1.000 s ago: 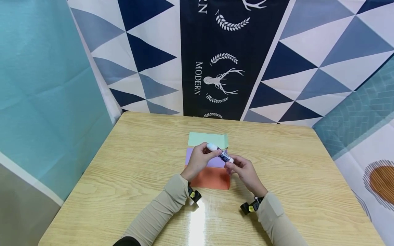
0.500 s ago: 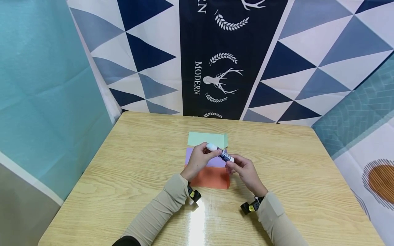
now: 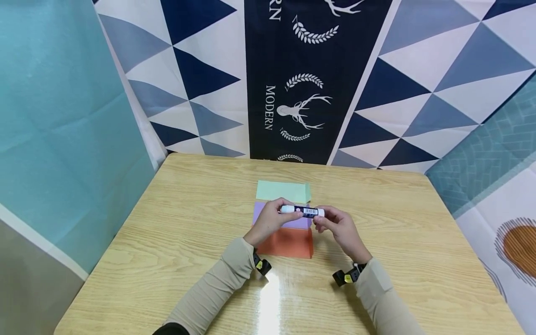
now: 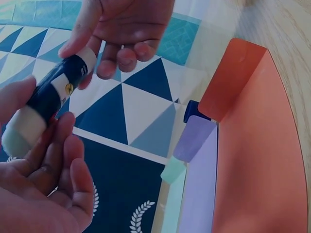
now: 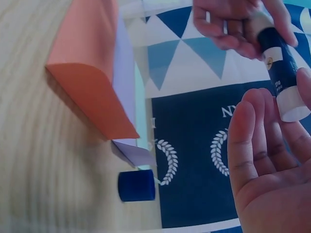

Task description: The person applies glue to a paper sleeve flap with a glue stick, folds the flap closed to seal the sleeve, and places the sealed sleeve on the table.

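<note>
A glue stick (image 3: 302, 211) with a navy label and white ends is held between both hands above the folded papers. My left hand (image 3: 269, 219) grips its left part, around the pale translucent end. At the other end, my right hand (image 3: 344, 232) pinches the white base between thumb and fingers. Beneath the hands lie an orange folded paper (image 3: 289, 243) nearest me, a purple folded paper (image 3: 258, 211) behind it, and a mint green folded paper (image 3: 281, 190) farthest away. Each paper has a flap bent at its right end.
A dark blue cap-like cylinder (image 5: 136, 185) lies on the table beside the papers' flap ends. The wooden table (image 3: 180, 218) ends at a patterned cloth (image 3: 201, 83) at the back. Black cameras sit on both wrists.
The glue stick has turned from slanting down to the right to nearly level. My right hand has shifted slightly right and its end has risen. The papers have stayed in place.
</note>
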The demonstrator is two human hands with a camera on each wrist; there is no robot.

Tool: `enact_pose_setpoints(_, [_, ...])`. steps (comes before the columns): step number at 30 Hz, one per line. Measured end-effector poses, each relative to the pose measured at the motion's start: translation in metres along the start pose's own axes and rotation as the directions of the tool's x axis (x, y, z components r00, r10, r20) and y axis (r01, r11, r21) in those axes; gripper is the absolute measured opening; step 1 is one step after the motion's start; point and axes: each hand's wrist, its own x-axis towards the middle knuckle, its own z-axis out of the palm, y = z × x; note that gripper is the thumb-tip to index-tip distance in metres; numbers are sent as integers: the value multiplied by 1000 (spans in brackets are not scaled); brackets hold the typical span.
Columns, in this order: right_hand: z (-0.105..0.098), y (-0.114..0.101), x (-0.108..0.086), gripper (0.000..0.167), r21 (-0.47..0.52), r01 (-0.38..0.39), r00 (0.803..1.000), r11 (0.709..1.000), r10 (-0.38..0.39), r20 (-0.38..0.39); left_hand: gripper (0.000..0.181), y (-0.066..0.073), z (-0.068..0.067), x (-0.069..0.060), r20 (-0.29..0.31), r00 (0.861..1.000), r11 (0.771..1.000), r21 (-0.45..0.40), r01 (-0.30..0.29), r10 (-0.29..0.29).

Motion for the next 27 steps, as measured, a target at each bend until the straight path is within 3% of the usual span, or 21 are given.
enact_pose_setpoints(11, [-4,-9,3,32,-7,39,999,999,-39,-2,26,-8,3,1,92,996,995,101,-14,4])
enact_pose_setpoints(21, [2,-18,6,35,9,103,994,995,-103,30,25,-7,4,-2,188,981,978,188,-84,48])
enact_pose_setpoints(27, [7,-22,7,33,-12,130,991,991,-129,48,26,-7,5,-1,208,975,963,235,-128,79])
